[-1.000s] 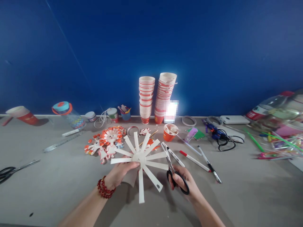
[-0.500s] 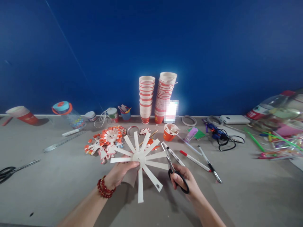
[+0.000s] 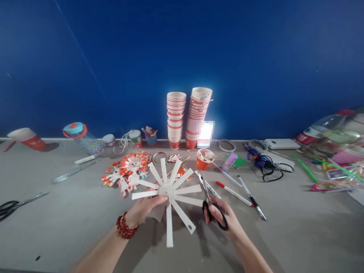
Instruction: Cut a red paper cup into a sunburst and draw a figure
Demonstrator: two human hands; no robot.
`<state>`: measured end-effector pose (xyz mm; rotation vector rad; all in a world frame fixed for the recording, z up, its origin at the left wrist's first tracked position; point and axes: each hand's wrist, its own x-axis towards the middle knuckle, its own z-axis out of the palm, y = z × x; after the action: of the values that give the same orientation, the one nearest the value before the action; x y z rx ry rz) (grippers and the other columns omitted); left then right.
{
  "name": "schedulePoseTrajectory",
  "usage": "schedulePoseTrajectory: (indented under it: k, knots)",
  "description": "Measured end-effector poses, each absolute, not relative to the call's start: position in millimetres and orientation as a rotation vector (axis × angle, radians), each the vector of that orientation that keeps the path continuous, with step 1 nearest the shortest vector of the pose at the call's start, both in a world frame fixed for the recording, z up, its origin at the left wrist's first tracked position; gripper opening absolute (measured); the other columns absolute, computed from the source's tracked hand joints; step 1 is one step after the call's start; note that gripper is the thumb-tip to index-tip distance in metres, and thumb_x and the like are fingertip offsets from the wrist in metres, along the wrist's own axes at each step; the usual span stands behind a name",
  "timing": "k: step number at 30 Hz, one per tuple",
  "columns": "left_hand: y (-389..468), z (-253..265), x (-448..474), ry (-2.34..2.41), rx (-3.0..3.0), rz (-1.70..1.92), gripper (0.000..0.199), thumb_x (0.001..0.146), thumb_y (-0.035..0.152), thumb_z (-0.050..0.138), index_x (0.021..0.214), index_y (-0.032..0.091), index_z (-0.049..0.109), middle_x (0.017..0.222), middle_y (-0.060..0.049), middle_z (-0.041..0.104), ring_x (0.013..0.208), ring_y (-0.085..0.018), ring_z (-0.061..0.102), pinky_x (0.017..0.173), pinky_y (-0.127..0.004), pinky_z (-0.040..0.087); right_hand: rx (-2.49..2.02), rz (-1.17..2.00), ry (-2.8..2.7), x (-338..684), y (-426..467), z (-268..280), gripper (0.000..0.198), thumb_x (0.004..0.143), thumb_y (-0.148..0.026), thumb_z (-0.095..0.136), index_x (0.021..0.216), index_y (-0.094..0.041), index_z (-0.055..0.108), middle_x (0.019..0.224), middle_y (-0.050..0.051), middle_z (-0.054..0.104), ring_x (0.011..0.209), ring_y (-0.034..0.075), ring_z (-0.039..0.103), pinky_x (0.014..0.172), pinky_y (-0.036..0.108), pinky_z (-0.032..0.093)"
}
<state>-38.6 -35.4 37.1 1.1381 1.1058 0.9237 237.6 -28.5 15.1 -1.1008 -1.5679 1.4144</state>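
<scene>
While the left hand grips the cut-open paper cup by its round middle, thumb on top, the right hand is closed around the handles of the scissors just beside it. Both are above a gray table that runs back to a plain blue wall. Two cup stacks stand near that wall, and a bottle leans at far right.

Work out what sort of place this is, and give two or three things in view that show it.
Probably a craft table: cut-out paper figures lie on it, stacks of paper cups stand at the back, and the right hand holds scissors.
</scene>
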Motion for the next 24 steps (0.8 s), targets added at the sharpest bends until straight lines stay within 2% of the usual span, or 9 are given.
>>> schedulePoseTrajectory:
  k: [3,10,16,24]
  knots:
    - [-36.2,41.8,-38.3,1.076,1.181,0.901,0.042,0.083,0.034,0.063,0.122,0.019,0.065,0.112,-0.006,0.072,0.118,-0.029,0.057,0.106,-0.040,0.042,-1.060,1.442,-1.646,238.5,-27.3,21.5,0.061,0.077,-0.078,0.052,0.063,-0.019,0.056,0.052,0.004,0.060,0.047,0.013,0.045,0.047,0.027,0.030]
    - [-36.0,39.3,-39.9,1.069,1.221,0.790,0.052,0.078,0.031,0.068,0.129,0.026,0.061,0.122,-0.001,0.069,0.117,-0.027,0.058,0.106,-0.037,0.042,-1.019,1.576,-1.607,236.9,-27.9,21.7,0.062,0.071,-0.080,0.057,0.067,-0.018,0.054,0.057,0.001,0.056,0.050,0.015,0.057,0.047,0.026,0.033]
    - [-35.5,39.4,-39.9,1.081,1.227,0.775,0.043,0.080,0.033,0.066,0.123,0.025,0.066,0.123,-0.002,0.068,0.119,-0.027,0.057,0.106,-0.036,0.041,-1.018,1.563,-1.557,238.6,-29.4,19.5,0.060,0.073,-0.078,0.057,0.067,-0.018,0.058,0.054,0.002,0.059,0.048,0.014,0.054,0.047,0.026,0.034]
    - [-36.4,46.0,-37.3,1.109,1.241,0.750,0.041,0.079,0.032,0.063,0.118,0.020,0.068,0.108,-0.004,0.073,0.122,-0.029,0.054,0.108,-0.036,0.038,-1.034,1.549,-1.533,238.6,-30.1,18.0,0.060,0.073,-0.077,0.058,0.064,-0.018,0.058,0.049,0.001,0.058,0.043,0.013,0.049,0.046,0.026,0.033]
